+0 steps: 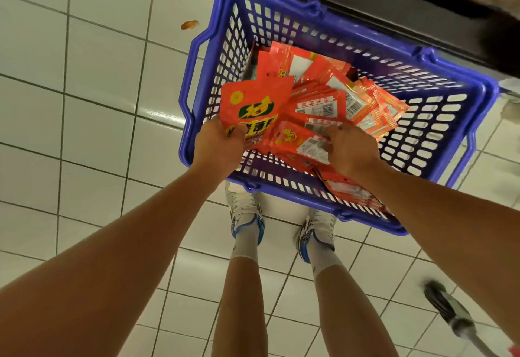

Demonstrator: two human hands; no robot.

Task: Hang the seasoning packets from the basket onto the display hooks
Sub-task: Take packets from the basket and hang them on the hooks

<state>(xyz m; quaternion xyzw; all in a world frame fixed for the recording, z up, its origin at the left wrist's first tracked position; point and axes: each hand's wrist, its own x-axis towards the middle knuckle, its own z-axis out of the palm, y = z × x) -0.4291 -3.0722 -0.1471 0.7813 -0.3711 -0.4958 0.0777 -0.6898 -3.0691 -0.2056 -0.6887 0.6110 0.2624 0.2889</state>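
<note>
**Packets gathered, none hung yet**

The blue basket (475,89) on the tiled floor holds many red seasoning packets (323,100); no hooks are in view, so hanging seems barely begun. The left hand (218,145) clamps a fanned bunch of packets (253,109). The right hand (351,148), fingers curled, pinches further packets; both arms reach down.

White glossy tile floor (92,80) with a blue slotted plastic basket (439,142) sitting on it, small orange scrap (189,24) nearby.
</note>
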